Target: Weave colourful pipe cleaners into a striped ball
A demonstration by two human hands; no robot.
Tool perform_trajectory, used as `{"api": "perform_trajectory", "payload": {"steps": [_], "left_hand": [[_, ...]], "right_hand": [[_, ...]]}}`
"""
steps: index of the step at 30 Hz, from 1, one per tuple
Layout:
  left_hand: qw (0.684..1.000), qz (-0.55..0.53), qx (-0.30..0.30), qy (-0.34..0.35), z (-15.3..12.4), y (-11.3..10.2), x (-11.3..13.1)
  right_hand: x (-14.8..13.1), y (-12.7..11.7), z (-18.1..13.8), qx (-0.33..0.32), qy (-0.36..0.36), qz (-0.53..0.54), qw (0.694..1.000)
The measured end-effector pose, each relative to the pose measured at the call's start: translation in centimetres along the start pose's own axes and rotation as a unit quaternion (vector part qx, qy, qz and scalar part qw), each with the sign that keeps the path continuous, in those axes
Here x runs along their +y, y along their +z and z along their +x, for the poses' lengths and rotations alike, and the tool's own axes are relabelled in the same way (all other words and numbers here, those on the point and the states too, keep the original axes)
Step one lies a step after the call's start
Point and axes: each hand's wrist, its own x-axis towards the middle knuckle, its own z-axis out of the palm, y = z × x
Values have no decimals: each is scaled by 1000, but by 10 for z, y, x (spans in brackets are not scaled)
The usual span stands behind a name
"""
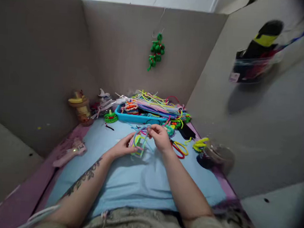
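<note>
My left hand (123, 147) is closed around the left side of a small open frame of pastel pipe cleaners (139, 151), with pink, yellow, green and pale blue strands. My right hand (160, 137) pinches a light blue pipe cleaner (145, 128) that arches over the top of the frame. Both hands are above a light blue cloth (136, 182). Scissors with red and yellow handles (179, 150) lie just right of my right hand, blades partly hidden behind it.
A blue tray (138, 119) at the back holds many coloured pipe cleaners (155, 103). A green figure (110, 117) sits left of it, a dark phone-like slab (187, 132) right. A pink glue gun (71, 153) lies left; a cup (220, 155) stands right. Grey panels (145, 58) surround the table.
</note>
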Motion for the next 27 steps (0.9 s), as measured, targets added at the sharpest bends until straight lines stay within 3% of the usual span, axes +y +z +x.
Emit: {"api": "perform_trajectory", "payload": {"steps": [5,9,12,18,27], "left_hand": [[997,36,75,7,-1,2,4],[988,74,135,33,1,3,2],[972,141,173,69,3,3,-4],[917,269,250,154,7,0,-15],[886,303,325,135,5,1,-11]], "right_hand": [[7,5,-4,-37,63,-23,997],[9,10,-8,-102,49,-81,990],[12,12,-12,-124,28,-185,974],[13,19,-21,-125,-81,-452,880],[16,30,-33,-162,-95,-583,791]]}}
